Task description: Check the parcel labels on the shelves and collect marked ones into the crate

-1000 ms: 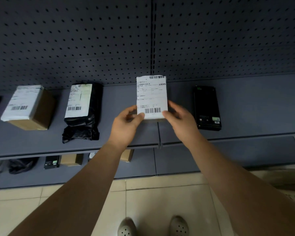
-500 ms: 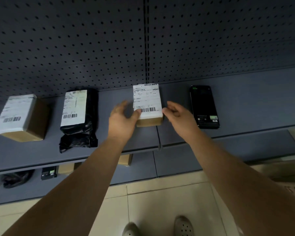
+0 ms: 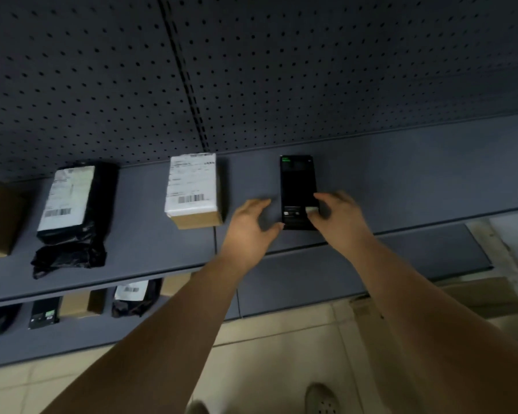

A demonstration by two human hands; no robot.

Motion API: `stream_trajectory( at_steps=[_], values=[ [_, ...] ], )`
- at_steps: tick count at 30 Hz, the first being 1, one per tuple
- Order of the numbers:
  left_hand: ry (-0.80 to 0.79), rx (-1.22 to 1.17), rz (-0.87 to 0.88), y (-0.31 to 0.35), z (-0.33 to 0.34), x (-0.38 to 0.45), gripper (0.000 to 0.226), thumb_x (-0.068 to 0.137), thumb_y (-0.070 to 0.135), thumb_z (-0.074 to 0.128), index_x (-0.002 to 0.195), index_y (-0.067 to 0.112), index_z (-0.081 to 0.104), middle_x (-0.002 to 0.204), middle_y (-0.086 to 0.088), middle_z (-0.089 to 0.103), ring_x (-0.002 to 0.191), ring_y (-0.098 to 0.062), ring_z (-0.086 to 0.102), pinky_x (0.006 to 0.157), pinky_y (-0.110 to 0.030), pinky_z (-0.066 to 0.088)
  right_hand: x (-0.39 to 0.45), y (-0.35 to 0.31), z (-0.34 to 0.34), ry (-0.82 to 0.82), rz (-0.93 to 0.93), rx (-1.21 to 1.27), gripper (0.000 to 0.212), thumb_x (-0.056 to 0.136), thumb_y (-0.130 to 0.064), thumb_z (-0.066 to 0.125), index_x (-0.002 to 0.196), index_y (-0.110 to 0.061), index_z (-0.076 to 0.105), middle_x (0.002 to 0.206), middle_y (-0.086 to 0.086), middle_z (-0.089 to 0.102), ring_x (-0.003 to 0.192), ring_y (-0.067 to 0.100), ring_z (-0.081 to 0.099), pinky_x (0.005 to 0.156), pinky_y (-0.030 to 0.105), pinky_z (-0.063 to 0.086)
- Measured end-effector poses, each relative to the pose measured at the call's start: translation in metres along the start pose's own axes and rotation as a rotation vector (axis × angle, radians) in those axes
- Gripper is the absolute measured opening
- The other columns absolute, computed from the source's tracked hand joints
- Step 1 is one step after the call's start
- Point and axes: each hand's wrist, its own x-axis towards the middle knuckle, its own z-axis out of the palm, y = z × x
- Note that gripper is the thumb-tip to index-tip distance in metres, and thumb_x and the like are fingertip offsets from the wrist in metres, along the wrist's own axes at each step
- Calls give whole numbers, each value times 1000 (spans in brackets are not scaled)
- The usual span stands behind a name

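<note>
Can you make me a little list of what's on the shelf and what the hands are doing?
top shelf: grey, with a pegboard wall behind
cardboard box: white label on top, lying alone on the shelf
black bag parcel: white label, left of the box
flat black box: right of the cardboard box
left hand: open, at the flat black box's left edge
right hand: fingers on the flat black box's near right corner
lower shelf: more parcels
crate: not seen

Glossy black flat parcel; cardboard box, paper label; crinkled plastic bag; shelf probably matt metal.
</note>
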Motion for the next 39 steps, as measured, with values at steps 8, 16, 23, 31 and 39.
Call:
stream_trajectory(
  at_steps=[8,16,23,31,39],
  values=[
    [-2,156,-167,-6,40,22,54,82,31,75,131,14,61,133,0,51,126,-24,36,95,-14,21,13,20,12,-74,-102,41,46,94,-17,61,138,-8,53,136,9,47,113,21,57,98,15,34],
    [136,-192,-105,6,40,10,42,81,11,77,119,24,65,121,4,61,113,-10,55,104,-23,40,24,25,0,-127,-46,177,35,100,-34,48,127,-18,64,128,2,60,112,17,57,97,22,39],
    [61,-438,-106,33,52,18,47,81,0,74,119,25,62,104,9,67,90,-13,63,90,-21,50,28,20,-29,-262,41,295,54,99,-55,36,95,-13,70,98,2,63,103,17,53,94,34,40],
    [15,-183,-105,18,65,24,36,85,15,73,121,17,67,130,5,53,125,-16,51,110,-38,39,34,26,-15,-236,132,738,36,98,-24,57,133,-16,58,119,4,67,102,12,67,85,30,58],
    [80,20,-113,11,60,34,39,84,17,74,122,20,64,130,2,59,123,-21,48,109,-36,38,38,46,-16,-138,55,235,26,98,-24,53,120,-16,65,115,2,69,105,21,64,86,24,45]
  ],
)
